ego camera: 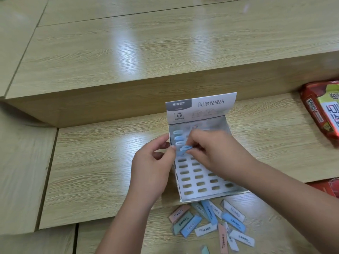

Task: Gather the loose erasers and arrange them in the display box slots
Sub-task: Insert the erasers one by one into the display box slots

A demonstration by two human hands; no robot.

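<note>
A white display box (201, 196) with an upright printed lid and rows of oval slots stands on the wooden surface. Three blue erasers (177, 138) stand in the far slots of its left column. My right hand (211, 149) pinches a blue eraser (184, 149) over the fourth slot of that column. My left hand (152, 162) touches the same eraser and the box's left wall with its fingertips. A pile of loose erasers (211, 222) in pink, green, blue and white wrappers lies in front of the box.
A raised wooden step (128, 99) runs behind the box. A red and green packet (322, 109) lies at the right edge, and another red packet (326, 187) shows beside my right forearm.
</note>
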